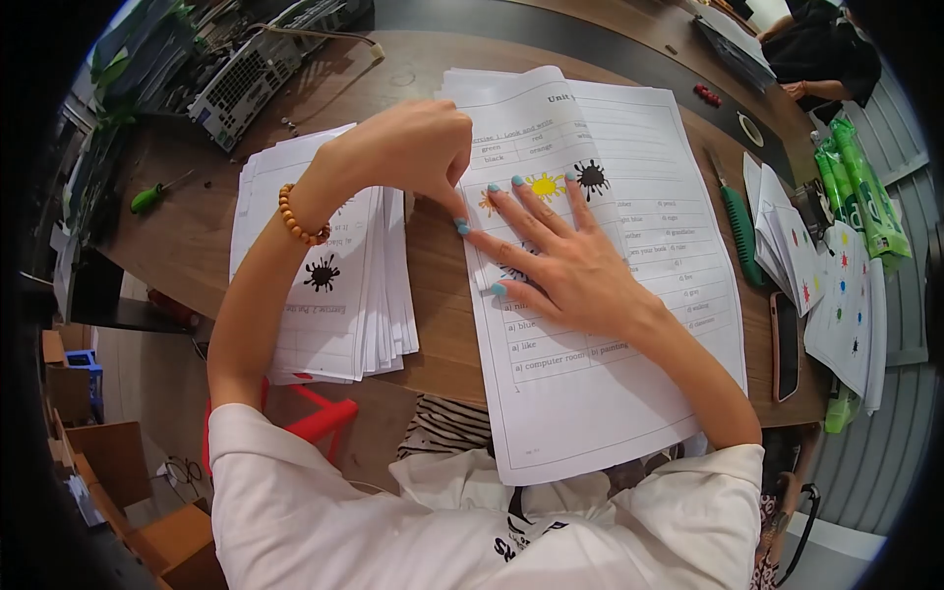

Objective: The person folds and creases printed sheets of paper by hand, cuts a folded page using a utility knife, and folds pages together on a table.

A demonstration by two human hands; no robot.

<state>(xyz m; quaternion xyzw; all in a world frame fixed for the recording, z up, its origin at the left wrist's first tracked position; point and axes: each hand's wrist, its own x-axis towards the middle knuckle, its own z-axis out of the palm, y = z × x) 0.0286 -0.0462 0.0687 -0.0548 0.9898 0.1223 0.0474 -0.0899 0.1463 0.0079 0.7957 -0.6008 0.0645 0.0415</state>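
**Wooden table, two stacks of worksheets, both hands at the right-hand one**

Brown tabletop [440,339] spreads beneath everything, with a metal computer case [241,93] at its far left and a green-handled screwdriver [147,200] nearer the edge. Next comes a loose stack of printed sheets [334,339], edges uneven, partly under the beaded left forearm.

The left hand [418,147] has its fingers curled in and its thumb pointing down to the near left margin of the worksheet stack [590,413]; whether any paper is pinched there, I cannot tell. That stack lies in front of the person, its bottom edge hanging over the table's near side. The right hand [565,265] rests palm down on it, fingers spread and apart, clamped on nothing. Its index fingertip meets or nearly meets the left thumb.

Each sheet should handle as light and limp, quick to crease or tear if pulled from one corner; together, the stack should feel heavier and its smooth layers may slide. A flat palm suits steadying it, and the side margins look the best place to take hold.

Further right lie a green-handled tool [739,231], a phone [784,346], sheets with coloured splats [844,295] and green packets [865,197]. Another person [826,54] sits at upper right.
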